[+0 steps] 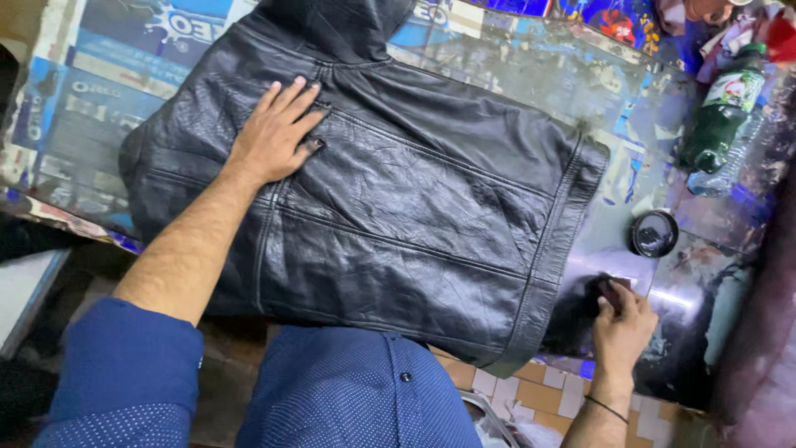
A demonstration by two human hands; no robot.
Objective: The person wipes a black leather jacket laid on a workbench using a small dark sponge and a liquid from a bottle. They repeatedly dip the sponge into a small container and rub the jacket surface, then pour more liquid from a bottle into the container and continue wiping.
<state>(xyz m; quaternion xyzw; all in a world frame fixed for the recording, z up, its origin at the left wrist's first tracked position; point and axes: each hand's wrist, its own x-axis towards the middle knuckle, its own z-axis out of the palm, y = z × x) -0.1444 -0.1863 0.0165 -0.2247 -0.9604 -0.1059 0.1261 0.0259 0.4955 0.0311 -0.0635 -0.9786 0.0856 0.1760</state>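
A black leather jacket (414, 207) lies spread flat on a worktable covered with colourful printed sheets (99, 108). My left hand (278, 133) rests flat on the jacket's upper left part, fingers spread, pressing it down. My right hand (620, 319) is off the jacket's right hem, fingers closed on a small dark pad or sponge (613, 290) held against the tabletop. A small round open tin of black polish (653, 233) sits just above that hand.
A green plastic bottle (721, 112) and a clear bottle (734, 162) lie at the right of the table, with crumpled cloth (746, 33) behind them. Tiled floor (564, 398) shows below the table's front edge.
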